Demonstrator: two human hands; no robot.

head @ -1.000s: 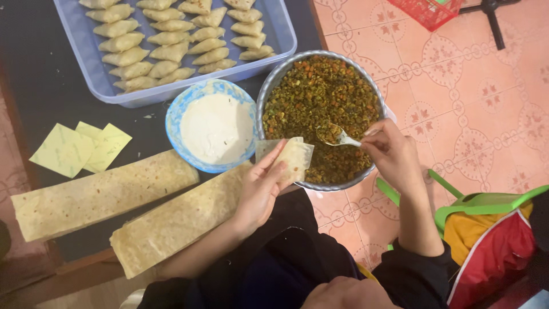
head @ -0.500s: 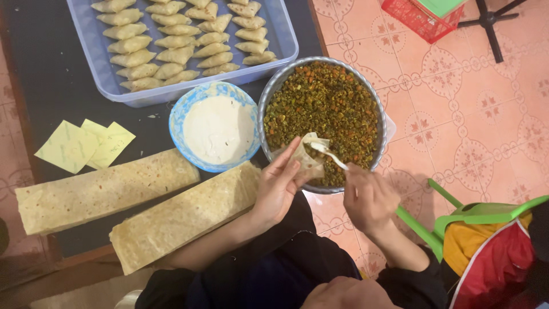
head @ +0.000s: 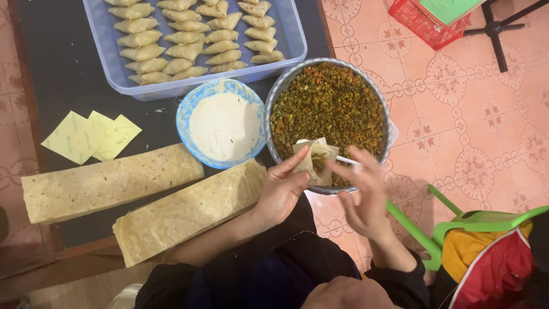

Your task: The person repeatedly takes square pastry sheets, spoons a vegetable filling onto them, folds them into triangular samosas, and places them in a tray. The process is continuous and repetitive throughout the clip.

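**Filling a pastry cone over the bowl of mince**

The left hand cups a folded pastry cone, thumb and fingers closed round its lower part, the open mouth held up over the near rim of the metal bowl. The right hand pinches the handle of a small white spoon between fingertips, its tip at the cone's mouth; some green-brown filling shows inside the cone, which is not yet folded shut. The bowl itself holds a deep heap of spiced filling, so much remains to be used. Just left of it, touching rim to rim, stands a blue bowl of white paste. At the far edge of the dark worktop, a clear plastic tray carries three rows of finished, sealed samosas, roughly two dozen by judgement, with bare room left at its right end. Along the near edge lie two long stacks of pastry strips, apparently unused, and a few yellow paper squares near the left edge.
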